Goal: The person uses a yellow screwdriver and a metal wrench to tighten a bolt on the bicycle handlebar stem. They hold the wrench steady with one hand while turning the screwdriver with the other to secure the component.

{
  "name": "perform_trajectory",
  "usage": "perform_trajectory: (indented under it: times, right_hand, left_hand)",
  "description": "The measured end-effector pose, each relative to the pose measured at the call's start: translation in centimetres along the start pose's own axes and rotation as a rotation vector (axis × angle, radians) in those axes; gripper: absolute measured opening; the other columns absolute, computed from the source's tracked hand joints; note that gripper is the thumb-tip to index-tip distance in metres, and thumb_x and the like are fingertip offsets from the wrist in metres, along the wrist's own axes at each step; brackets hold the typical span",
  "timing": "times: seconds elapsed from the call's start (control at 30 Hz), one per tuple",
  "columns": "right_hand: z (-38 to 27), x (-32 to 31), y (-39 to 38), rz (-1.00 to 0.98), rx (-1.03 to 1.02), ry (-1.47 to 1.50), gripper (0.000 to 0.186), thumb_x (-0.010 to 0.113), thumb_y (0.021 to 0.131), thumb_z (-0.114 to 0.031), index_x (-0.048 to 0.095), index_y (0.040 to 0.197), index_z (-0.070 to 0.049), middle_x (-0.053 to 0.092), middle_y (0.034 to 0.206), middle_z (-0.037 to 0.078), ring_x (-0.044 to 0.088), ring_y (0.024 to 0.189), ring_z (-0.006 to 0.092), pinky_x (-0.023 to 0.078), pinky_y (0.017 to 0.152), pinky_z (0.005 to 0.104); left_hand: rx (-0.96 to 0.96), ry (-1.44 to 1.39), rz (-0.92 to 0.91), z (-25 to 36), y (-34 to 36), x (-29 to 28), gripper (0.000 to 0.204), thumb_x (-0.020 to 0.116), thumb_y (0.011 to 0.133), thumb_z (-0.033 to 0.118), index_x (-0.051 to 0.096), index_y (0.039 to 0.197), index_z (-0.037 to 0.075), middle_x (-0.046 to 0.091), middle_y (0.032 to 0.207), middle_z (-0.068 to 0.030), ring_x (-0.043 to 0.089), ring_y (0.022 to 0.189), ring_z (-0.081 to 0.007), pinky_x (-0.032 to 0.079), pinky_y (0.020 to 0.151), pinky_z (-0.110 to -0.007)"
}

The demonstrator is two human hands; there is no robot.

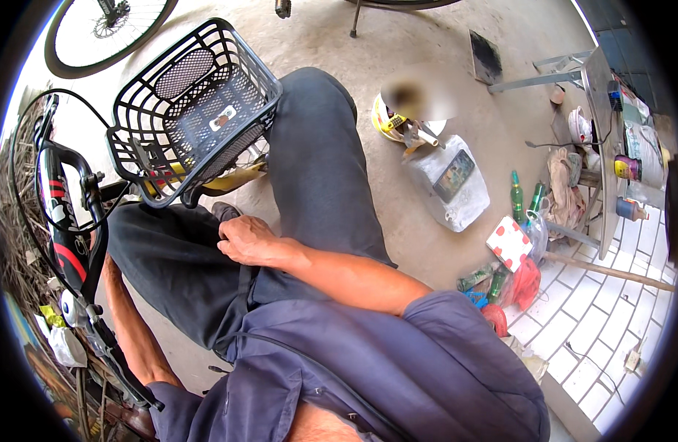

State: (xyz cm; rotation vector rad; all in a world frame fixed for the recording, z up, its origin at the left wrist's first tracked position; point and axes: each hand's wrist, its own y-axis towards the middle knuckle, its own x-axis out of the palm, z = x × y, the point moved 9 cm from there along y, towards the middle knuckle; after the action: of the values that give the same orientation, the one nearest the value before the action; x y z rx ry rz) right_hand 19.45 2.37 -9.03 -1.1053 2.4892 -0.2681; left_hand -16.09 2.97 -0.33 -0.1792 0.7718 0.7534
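Observation:
My right hand (247, 239) lies over my dark trousers between my knees, its fingers curled closed. Whatever those fingers may hold is hidden underneath. A dark shoe (225, 211) shows just beyond it. On the left my forearm (139, 331) reaches down behind my bent knee and the bicycle, so my left hand cannot be seen. Close to that arm is the bicycle's black frame (65, 239) with red marks, along with its handlebar and brake cables. A black plastic bicycle basket (184, 74) stands tilted in front of my knees, with yellow parts (236, 180) beneath it.
Right of my knee stand a yellow-and-white tub (385, 121) with tools and a pale plastic-wrapped block (460, 210). Beyond are green bottles (517, 195), a red-and-white box (510, 243) and a metal-legged table (604, 147). Dry sticks (22, 199) line the left; a bicycle wheel (59, 62) is at the back.

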Motion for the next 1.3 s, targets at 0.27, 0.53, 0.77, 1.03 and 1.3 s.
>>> perform_trajectory:
  times: [0.27,0.53,0.77,1.03,1.3]
  right_hand:
    - [-0.1,0.1,0.1,0.082,-0.051,0.065,0.026,0.062,0.085,-0.024,0.067,0.085,0.002,0.067,0.085,0.026,0.066,0.088,0.0434,0.051,0.079,0.0526]
    - [0.6,0.8,0.2,-0.029,0.036,-0.013,0.031,0.06,0.087,-0.03,0.07,0.096,-0.002,0.071,0.096,0.022,0.067,0.096,0.0403,0.051,0.085,0.0483]
    - [-0.2,-0.2,-0.1,-0.012,0.045,0.048,0.03,0.063,0.088,-0.028,0.07,0.1,0.0,0.072,0.09,0.02,0.068,0.091,0.0389,0.051,0.082,0.0475]
    - [-5.9,-10.5,-6.6,-0.036,-0.054,0.36,0.029,0.065,0.094,-0.024,0.068,0.111,-0.001,0.07,0.092,0.017,0.07,0.088,0.0265,0.054,0.079,0.0379]
    - [18.4,-30.1,-15.4,1.093,0.608,0.196,0.037,0.068,0.092,-0.031,0.069,0.109,0.001,0.075,0.09,0.013,0.072,0.077,0.0205,0.056,0.07,0.0318]
  left_hand:
    - [-0.029,-0.047,0.029,-0.1,-0.9,-0.5,0.045,0.052,0.1,0.037,0.064,0.126,0.002,0.068,0.119,-0.0146,0.064,0.106,-0.025,0.048,0.095,-0.035]
    - [-0.061,-0.07,0.038,-0.3,-1.5,-0.6,0.047,0.05,0.101,0.038,0.064,0.128,0.002,0.068,0.119,-0.0141,0.065,0.105,-0.024,0.048,0.095,-0.034]
    - [-0.081,-0.077,0.024,0.6,-1.6,-1.0,0.048,0.049,0.102,0.039,0.063,0.129,0.001,0.068,0.119,-0.0136,0.065,0.105,-0.0231,0.048,0.095,-0.034]
    - [-0.258,-0.1,0.017,-2.4,-3.3,-1.4,0.05,0.047,0.103,0.04,0.063,0.13,0.001,0.068,0.118,-0.0132,0.065,0.104,-0.0221,0.048,0.095,-0.034]
    - [-0.245,0.16,-0.18,-5.6,-2.0,-1.8,0.047,0.039,0.107,0.037,0.059,0.134,0.004,0.063,0.127,-0.0122,0.059,0.114,-0.0204,0.045,0.099,-0.032]
